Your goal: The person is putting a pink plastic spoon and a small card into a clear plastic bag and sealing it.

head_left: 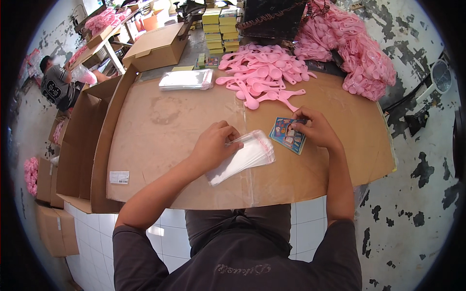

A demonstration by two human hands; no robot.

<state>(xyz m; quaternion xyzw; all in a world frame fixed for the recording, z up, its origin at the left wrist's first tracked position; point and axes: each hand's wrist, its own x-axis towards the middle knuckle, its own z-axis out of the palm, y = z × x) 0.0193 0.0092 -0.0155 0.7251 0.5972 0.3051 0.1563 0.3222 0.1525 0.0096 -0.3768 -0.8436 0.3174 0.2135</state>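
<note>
A fanned stack of clear plastic sleeves (247, 155) lies aslant near the middle of the table's (160, 155) near edge, glossy and whitish where the layers build up, with a thin reddish strip across the end farther from the person; the left hand (218, 144) is closed over the stack's left side, thumb and curled fingers pinching the film, though how many sleeves they grip cannot be told; the right hand (315, 130) grips a small stack of cards (289, 136) between thumb and fingers, just beyond the sleeves toward the table's right edge; the cards are rectangular with rounded corners, blue-faced with small many-coloured pictures and a pale border, slightly out of line with each other and turned at a tilt; beyond them, toward the far edge, pink plastic spoons (262, 72) lie in a loose heap; left of the heap rests a packet of clear sleeves (186, 79); an open cardboard box (87, 145) stands along the table's left edge.
</note>
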